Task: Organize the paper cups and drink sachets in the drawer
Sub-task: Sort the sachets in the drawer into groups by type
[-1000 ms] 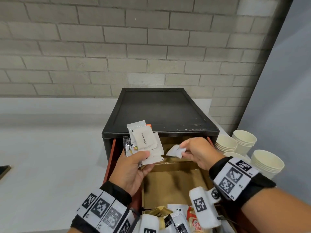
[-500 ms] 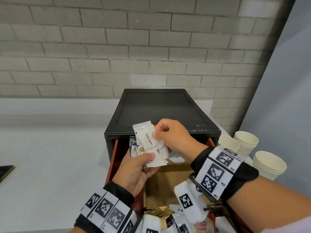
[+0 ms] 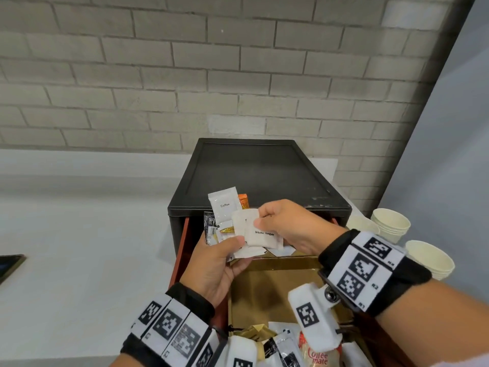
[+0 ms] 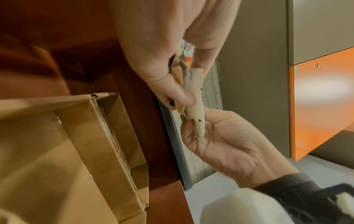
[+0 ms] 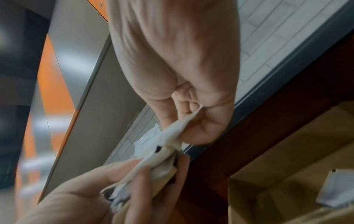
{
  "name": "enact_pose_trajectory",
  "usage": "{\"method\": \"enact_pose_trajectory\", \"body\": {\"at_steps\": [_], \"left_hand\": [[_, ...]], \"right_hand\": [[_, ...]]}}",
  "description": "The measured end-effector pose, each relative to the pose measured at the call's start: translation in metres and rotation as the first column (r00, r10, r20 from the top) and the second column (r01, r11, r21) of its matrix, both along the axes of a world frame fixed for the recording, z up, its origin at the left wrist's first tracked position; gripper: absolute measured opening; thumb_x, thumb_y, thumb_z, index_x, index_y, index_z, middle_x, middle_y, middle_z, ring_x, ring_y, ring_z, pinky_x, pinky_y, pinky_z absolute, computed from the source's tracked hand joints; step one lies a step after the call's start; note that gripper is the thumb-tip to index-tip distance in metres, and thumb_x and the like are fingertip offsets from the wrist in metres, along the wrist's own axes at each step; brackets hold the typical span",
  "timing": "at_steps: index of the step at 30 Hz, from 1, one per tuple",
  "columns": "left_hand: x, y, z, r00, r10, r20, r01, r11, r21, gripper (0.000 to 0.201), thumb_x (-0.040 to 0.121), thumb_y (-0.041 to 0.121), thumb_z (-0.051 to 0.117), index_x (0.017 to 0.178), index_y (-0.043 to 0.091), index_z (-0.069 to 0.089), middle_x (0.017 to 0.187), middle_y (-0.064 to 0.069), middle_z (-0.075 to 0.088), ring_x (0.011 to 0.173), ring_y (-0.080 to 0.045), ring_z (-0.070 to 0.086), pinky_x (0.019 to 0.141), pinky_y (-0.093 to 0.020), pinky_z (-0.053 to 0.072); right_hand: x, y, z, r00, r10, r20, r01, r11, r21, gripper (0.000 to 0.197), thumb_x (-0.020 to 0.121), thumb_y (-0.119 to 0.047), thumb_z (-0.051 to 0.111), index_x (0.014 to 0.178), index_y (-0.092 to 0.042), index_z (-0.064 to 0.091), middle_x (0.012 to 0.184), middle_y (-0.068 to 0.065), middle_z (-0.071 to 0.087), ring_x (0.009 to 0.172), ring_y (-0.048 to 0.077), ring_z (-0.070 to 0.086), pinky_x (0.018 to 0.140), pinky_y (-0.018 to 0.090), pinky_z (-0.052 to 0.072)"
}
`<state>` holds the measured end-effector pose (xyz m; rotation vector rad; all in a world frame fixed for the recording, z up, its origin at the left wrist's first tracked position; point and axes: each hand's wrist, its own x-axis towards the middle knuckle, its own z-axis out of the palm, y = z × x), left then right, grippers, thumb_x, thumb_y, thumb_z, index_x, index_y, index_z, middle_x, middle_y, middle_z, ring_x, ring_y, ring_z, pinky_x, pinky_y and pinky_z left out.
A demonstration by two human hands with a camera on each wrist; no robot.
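1. Holding a fanned bundle of sachets (image 3: 227, 229) above the open drawer (image 3: 267, 292): left hand (image 3: 215, 263), thumb pressed across the front, fingers curled behind.
2. Right hand (image 3: 287, 229) pinches the white sugar sachet (image 3: 263, 234) between thumb and forefinger, at the front of the bundle and touching it.
3. Bundle contents readable from the head view: a white coffee sachet (image 3: 224, 206) at the back, an orange sachet (image 3: 243, 201) poking out beside it, a black-printed one (image 3: 209, 225) at the left edge.
4. Left wrist view shows the bundle edge-on (image 4: 188, 84), clamped by the left hand (image 4: 164, 50), with the right hand (image 4: 226, 145) gripping its lower end.
5. Right wrist view: right hand (image 5: 184, 78) pinching the sachet corner (image 5: 172, 131), left hand (image 5: 91, 192) below it.
6. Drawer has a cardboard liner; more sachets (image 3: 284, 348) are heaped at its near end, one labelled Coffee mate (image 3: 317, 357). One white sachet (image 5: 337, 188) lies at the back.
7. Black cabinet (image 3: 254, 176) houses the drawer.
8. Paper cups (image 3: 391, 225) stand stacked on the surface (image 3: 79, 247) right of the cabinet, well apart from both hands.
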<state>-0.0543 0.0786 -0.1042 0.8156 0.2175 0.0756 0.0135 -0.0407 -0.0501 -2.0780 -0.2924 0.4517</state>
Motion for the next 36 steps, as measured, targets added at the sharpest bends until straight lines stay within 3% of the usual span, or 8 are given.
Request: {"method": "enact_pose_trajectory", "body": {"at_steps": [5, 11, 13, 15, 22, 26, 30, 36], "left_hand": [[0.0, 0.002, -0.001, 1.0, 0.008, -0.002, -0.008, 1.0, -0.021, 0.031, 0.09, -0.007, 0.048, 0.107, 0.015, 0.06, 0.093, -0.008, 0.073, 0.075, -0.021, 0.072, 0.05, -0.028, 0.057], [0.002, 0.001, -0.003, 0.999, 0.035, -0.027, -0.036, 0.999, -0.031, 0.033, 0.09, -0.006, 0.049, 0.113, 0.014, 0.058, 0.106, -0.011, 0.068, 0.09, -0.024, 0.066, 0.057, -0.029, 0.059], [0.002, 0.002, -0.004, 0.999, 0.042, -0.033, -0.042, 0.999, -0.021, 0.035, 0.09, -0.006, 0.049, 0.117, 0.014, 0.057, 0.11, -0.011, 0.068, 0.092, -0.023, 0.065, 0.057, -0.028, 0.058], [0.003, 0.002, -0.004, 0.998, 0.05, -0.038, -0.052, 0.998, -0.027, 0.035, 0.089, -0.007, 0.049, 0.117, 0.013, 0.057, 0.11, -0.012, 0.067, 0.093, -0.024, 0.065, 0.056, -0.028, 0.058], [0.003, 0.004, -0.001, 0.996, 0.084, -0.043, -0.088, 0.992, -0.089, 0.029, 0.091, -0.008, 0.046, 0.11, 0.01, 0.058, 0.099, -0.011, 0.069, 0.088, -0.025, 0.066, 0.055, -0.029, 0.058], [0.004, 0.006, -0.003, 0.994, 0.097, -0.044, -0.101, 0.992, -0.082, 0.031, 0.09, -0.008, 0.047, 0.114, 0.007, 0.059, 0.102, -0.013, 0.07, 0.088, -0.026, 0.066, 0.054, -0.028, 0.059], [0.006, 0.006, -0.005, 0.995, 0.089, -0.045, -0.091, 0.994, -0.061, 0.031, 0.089, -0.009, 0.047, 0.113, 0.007, 0.059, 0.099, -0.012, 0.07, 0.086, -0.024, 0.067, 0.054, -0.027, 0.058], [0.006, 0.004, -0.004, 0.996, 0.065, -0.057, -0.068, 0.997, -0.046, 0.031, 0.09, -0.009, 0.046, 0.11, 0.01, 0.06, 0.099, -0.011, 0.07, 0.087, -0.024, 0.066, 0.057, -0.03, 0.058]], "right_hand": [[0.003, 0.0, 0.004, 0.994, -0.107, 0.001, 0.107, 0.994, -0.02, 0.022, 0.095, -0.018, 0.051, 0.074, -0.018, 0.054, 0.098, 0.011, 0.064, 0.095, 0.027, 0.062, 0.08, 0.04, 0.056], [0.022, -0.018, 0.025, 0.985, -0.173, -0.006, 0.173, 0.983, -0.066, 0.012, 0.095, -0.023, 0.052, 0.095, -0.014, 0.059, 0.109, 0.012, 0.063, 0.104, 0.028, 0.06, 0.097, 0.038, 0.048], [0.028, -0.021, 0.034, 0.975, -0.223, 0.008, 0.223, 0.972, -0.069, 0.012, 0.095, -0.024, 0.052, 0.096, -0.014, 0.057, 0.097, 0.011, 0.062, 0.081, 0.023, 0.061, 0.072, 0.028, 0.052], [0.034, -0.019, 0.042, 0.968, -0.251, 0.02, 0.252, 0.966, -0.067, 0.01, 0.097, -0.023, 0.049, 0.099, -0.014, 0.055, 0.083, 0.007, 0.056, 0.057, 0.013, 0.043, 0.048, 0.019, 0.032], [0.057, 0.025, 0.051, 0.993, -0.117, -0.019, 0.118, 0.988, 0.099, 0.028, 0.099, -0.019, 0.042, 0.125, -0.01, 0.048, 0.09, 0.008, 0.056, 0.057, 0.007, 0.042, 0.042, 0.013, 0.035], [0.061, 0.046, 0.054, 0.982, -0.148, -0.117, 0.175, 0.945, 0.276, 0.022, 0.097, -0.011, 0.046, 0.117, -0.006, 0.052, 0.098, 0.012, 0.056, 0.071, 0.014, 0.057, 0.051, 0.016, 0.051], [0.059, 0.051, 0.044, 0.96, -0.204, -0.194, 0.228, 0.967, 0.113, 0.031, 0.096, -0.009, 0.048, 0.126, -0.002, 0.049, 0.088, 0.008, 0.051, 0.069, 0.013, 0.052, 0.078, 0.023, 0.051], [0.037, 0.028, 0.023, 0.986, 0.164, -0.004, -0.162, 0.965, -0.205, 0.026, 0.091, -0.031, 0.058, 0.113, -0.018, 0.061, 0.104, 0.001, 0.062, 0.095, 0.014, 0.057, 0.075, 0.024, 0.048]]}}
